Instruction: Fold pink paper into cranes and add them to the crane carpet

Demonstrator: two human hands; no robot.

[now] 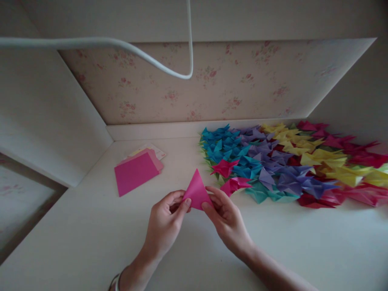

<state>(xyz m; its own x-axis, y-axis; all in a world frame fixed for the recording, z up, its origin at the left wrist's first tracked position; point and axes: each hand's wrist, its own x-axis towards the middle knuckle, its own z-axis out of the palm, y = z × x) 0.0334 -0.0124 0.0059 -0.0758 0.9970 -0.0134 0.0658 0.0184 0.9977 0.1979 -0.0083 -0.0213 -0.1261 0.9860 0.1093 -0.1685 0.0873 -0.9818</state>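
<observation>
On the bench point(91, 242), folded paper figures point(267, 178) lie far right, perhaps to be out of the way; flat sheets point(138, 171) lie left, seemingly within reach. Left hand point(166, 220) and right hand point(226, 218) pinch the pink triangle point(196, 189) between them, probably for steadiness.

Left hand point(165, 220), right hand point(228, 222): one pair, bare; thumbs point(184, 205) uppermost, fingers point(173, 195) curled, each pinching; forearms point(269, 264) angled inward.
</observation>
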